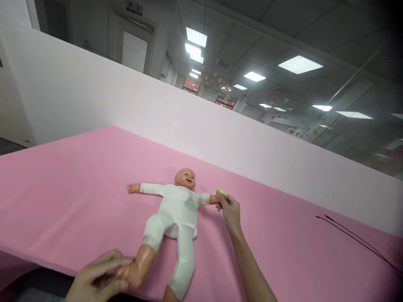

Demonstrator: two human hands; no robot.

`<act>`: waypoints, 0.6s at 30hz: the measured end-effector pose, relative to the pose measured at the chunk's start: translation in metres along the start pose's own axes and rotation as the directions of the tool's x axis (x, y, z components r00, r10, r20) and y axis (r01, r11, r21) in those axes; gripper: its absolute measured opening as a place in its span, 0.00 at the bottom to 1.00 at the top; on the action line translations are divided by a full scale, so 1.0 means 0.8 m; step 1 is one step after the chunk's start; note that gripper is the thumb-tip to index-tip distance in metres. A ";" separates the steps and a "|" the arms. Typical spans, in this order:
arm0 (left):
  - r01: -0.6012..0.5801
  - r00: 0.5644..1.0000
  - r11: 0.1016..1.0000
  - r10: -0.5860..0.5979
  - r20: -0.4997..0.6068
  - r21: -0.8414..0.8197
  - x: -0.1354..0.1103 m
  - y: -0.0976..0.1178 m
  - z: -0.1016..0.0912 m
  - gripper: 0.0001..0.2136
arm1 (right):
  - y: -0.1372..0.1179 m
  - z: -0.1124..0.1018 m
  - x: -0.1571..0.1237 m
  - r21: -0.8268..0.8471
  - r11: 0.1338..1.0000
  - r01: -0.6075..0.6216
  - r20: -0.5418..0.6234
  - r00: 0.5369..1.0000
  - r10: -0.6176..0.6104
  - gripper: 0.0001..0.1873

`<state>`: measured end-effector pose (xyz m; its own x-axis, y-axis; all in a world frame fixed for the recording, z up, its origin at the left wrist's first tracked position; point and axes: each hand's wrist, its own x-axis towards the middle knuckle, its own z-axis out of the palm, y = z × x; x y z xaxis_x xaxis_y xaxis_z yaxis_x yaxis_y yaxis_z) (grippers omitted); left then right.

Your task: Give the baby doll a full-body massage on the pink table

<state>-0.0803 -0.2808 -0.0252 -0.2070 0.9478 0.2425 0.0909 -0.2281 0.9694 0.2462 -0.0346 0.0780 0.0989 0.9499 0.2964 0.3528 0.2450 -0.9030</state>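
Baby doll [178,214] lies on its back on the pink-covered worktop [69,197], head toward the far edge, wearing a white sleepsuit [179,209], arms spread wide. Reading my feed from the left, a white partition wall [94,92] runs along the back of the worktop, with a door [134,51] beyond it. At the bottom edge, my left grip [97,274] looks clenched around the doll's bare plastic foot [130,274], though motion blur softens that corner, so I can't be fully sure how firm the hold is. The doll's other hand [134,188] rests open on the pink surface, touched by nothing. Its second leg runs down beside the held one and leaves the frame.

Right of the torso, my right grip [229,209] is pinched closed on the doll's outstretched hand [214,199], with a small green ball [221,191] just above the fingertips. I can't tell whether the ball is held. Further right, a thin black cable [355,239] lies on the pink surface. Past the wall, a glass partition [346,138] reflects the ceiling lights [299,64], and coloured paper shapes [214,79] hang in the room beyond.
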 end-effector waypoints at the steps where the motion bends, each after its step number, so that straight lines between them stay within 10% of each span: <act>1: -0.012 0.999 1.000 0.012 -0.045 -0.014 0.023 0.016 0.008 0.11 | -0.012 0.009 -0.006 -0.041 0.997 0.073 0.044 0.997 -0.071 0.27; 6: 0.053 0.995 0.994 -0.061 -0.080 -0.100 0.138 0.047 0.064 0.16 | -0.027 0.062 -0.055 -0.234 0.857 0.459 0.391 0.851 -0.350 0.19; 10: 0.110 0.993 0.970 -0.114 -0.005 -0.216 0.173 0.037 0.091 0.20 | -0.014 0.073 -0.071 -0.260 0.827 0.498 0.452 0.820 -0.351 0.19; 18: -0.024 1.000 0.998 0.025 0.017 -0.057 0.038 -0.007 0.013 0.12 | 0.014 -0.007 0.003 -0.116 0.993 0.031 -0.005 0.999 -0.032 0.28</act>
<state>-0.0770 -0.2482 -0.0235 -0.1886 0.9454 0.2658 0.0398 -0.2630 0.9640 0.2561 -0.0303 0.0702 0.0924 0.9407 0.3266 0.4612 0.2502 -0.8513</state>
